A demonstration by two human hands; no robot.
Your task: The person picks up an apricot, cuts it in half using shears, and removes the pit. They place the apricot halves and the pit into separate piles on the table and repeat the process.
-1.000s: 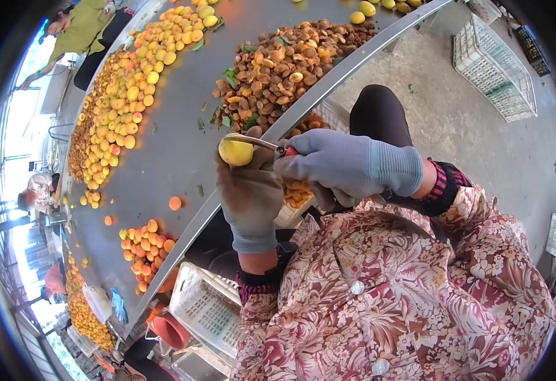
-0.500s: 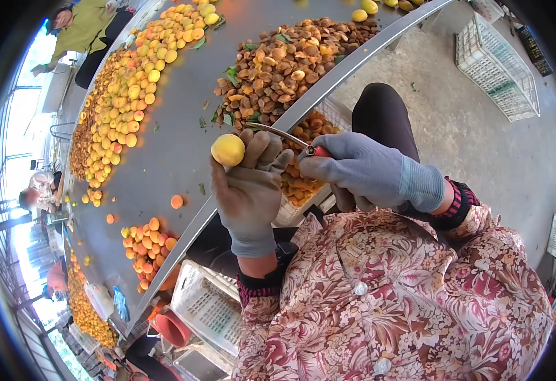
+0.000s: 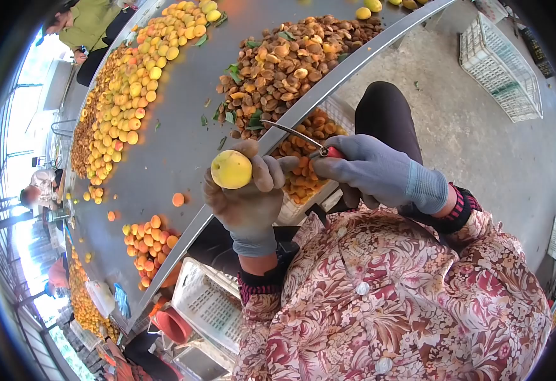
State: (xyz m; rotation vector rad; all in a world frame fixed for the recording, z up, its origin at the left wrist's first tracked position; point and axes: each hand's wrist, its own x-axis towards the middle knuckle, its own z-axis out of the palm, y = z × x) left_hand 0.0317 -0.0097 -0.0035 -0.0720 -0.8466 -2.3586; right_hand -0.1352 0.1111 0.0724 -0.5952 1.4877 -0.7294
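My left hand (image 3: pixel 247 206), in a grey glove, is closed around a whole yellow apricot (image 3: pixel 231 169), with its fingers curled up. A knife with a thin curved blade and a red handle (image 3: pixel 335 152) is gripped in my right hand (image 3: pixel 379 170), also gloved in grey. The blade points left toward the table edge, apart from the fruit. Under the knife, a crate holds orange apricot halves (image 3: pixel 303 181). Beyond the hands, a heap of brown apricot pits (image 3: pixel 287 66) lies on the metal table (image 3: pixel 176 127).
Whole yellow apricots (image 3: pixel 132 89) form a long pile across the table. A smaller pile of orange apricots (image 3: pixel 149 247) sits near its edge. White plastic crates (image 3: pixel 208 305) stand below, another crate (image 3: pixel 500 66) on the floor. A person in a green top (image 3: pixel 90 25) is across the table.
My left hand has lowered slightly toward me, turning the apricot and curling its fingers more. The knife in my right hand has shifted a little to the right, away from the left hand.
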